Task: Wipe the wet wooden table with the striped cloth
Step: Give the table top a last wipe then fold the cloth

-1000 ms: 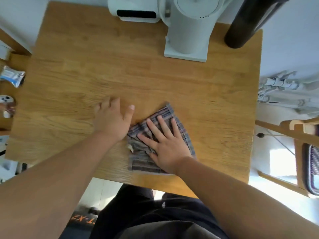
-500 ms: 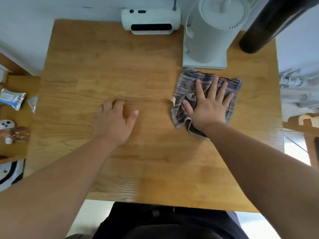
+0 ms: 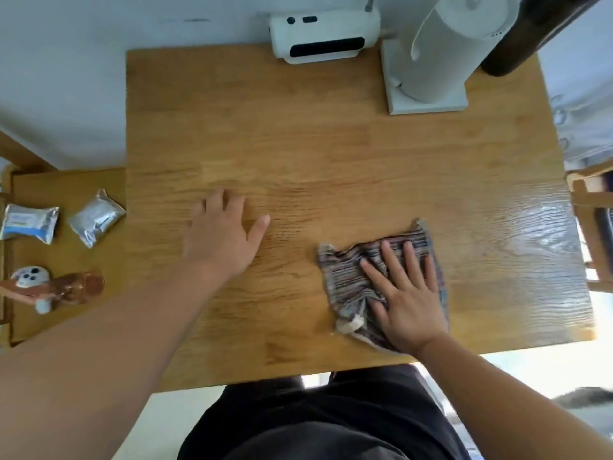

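The striped cloth (image 3: pixel 345 277) lies bunched on the wooden table (image 3: pixel 315 154), toward the near right. My right hand (image 3: pixel 406 293) presses flat on top of it, fingers spread and pointing away from me. My left hand (image 3: pixel 222 240) rests palm down on the bare wood to the left of the cloth, fingers apart, holding nothing. A glossy wet patch (image 3: pixel 550 227) shines near the table's right edge, beyond the cloth.
A white kettle on its base (image 3: pixel 431 61) and a white device (image 3: pixel 325 36) stand at the table's far edge, with a dark cylinder (image 3: pixel 517 38) at the far right corner. A lower side shelf (image 3: pixel 66 187) on the left holds foil packets (image 3: pixel 96 217) and a small bottle (image 3: pixel 56 288). A wooden chair (image 3: pixel 593 207) is on the right.
My right hand pushed the cloth from near me up to the kettle base, then dragged it back toward the near right. My left hand stayed flat on the wood.
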